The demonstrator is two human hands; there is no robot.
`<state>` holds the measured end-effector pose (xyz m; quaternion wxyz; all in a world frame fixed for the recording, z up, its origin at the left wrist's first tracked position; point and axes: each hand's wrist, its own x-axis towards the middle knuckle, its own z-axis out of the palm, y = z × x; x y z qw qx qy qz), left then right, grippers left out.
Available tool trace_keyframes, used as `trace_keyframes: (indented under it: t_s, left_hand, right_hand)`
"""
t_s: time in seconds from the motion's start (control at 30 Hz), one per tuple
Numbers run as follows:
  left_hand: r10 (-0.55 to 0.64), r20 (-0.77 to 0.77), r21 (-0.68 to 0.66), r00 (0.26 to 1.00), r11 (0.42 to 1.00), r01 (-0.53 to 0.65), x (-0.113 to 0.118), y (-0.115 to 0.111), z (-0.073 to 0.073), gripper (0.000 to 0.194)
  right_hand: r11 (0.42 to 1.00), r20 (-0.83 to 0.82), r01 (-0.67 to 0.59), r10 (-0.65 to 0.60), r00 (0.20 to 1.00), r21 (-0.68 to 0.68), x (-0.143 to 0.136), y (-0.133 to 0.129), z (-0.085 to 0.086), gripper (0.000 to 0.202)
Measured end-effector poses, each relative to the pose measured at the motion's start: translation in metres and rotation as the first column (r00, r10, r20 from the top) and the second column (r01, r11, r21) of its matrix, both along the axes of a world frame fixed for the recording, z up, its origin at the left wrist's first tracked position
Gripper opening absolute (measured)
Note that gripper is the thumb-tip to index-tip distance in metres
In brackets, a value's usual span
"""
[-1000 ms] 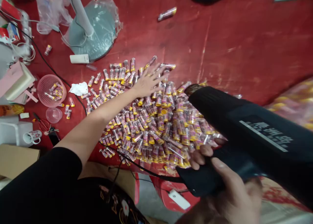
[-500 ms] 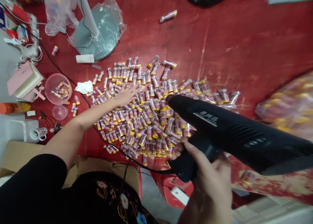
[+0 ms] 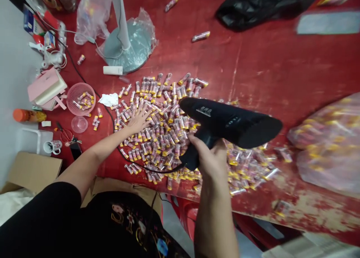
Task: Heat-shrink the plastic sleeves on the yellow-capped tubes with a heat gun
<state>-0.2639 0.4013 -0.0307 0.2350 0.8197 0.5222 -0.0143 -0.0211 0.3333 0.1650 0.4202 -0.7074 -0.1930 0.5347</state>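
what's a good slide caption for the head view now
Right hand holding a black hair dryer above yellow-ended clear tubes heaped on a red table, left hand spread over them.

Tubes (image 3: 157,140) between basket (image 3: 71,96) and, seemingly, a bag (image 3: 332,149)

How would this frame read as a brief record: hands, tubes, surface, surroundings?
Left hand: spread out, on or just above the tubes
Right hand: gripping the black hair dryer by its handle
Tubes: small, clear, yellow-ended, heaped
Surface: worn red tabletop
Left side: pink perforated basket holding more tubes; white mug
Right side: translucent plastic bag of similar tubes
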Motion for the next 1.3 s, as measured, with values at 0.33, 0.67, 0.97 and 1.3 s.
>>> trace_keyframes:
  t_s: [0.33, 0.67, 0.97, 1.3]
  left_hand:
    - [0.059, 0.024, -0.045, 0.998, 0.997, -0.058, -0.032, -0.028, -0.005, 0.064]
    - [0.157, 0.001, -0.033, 0.988, 0.987, -0.157, -0.043, -0.006, -0.016, 0.070]
    - [0.067, 0.040, -0.125, 0.997, 0.990, -0.062, -0.078, -0.035, -0.015, 0.060]
    - [0.222, 0.124, -0.078, 0.967, 0.974, -0.213, -0.089, -0.047, -0.014, 0.062]
  right_hand:
    - [0.914, 0.028, -0.400, 0.403, 0.915, -0.071, -0.016, 0.007, -0.009, 0.041]
    - [0.984, 0.195, -0.157, 0.139, 0.971, 0.079, -0.039, 0.082, -0.043, 0.038]
    - [0.980, 0.239, -0.184, 0.162, 0.957, 0.073, -0.040, 0.073, -0.040, 0.038]
    - [0.948, 0.150, -0.316, 0.316, 0.937, -0.021, -0.049, 0.019, -0.029, 0.042]
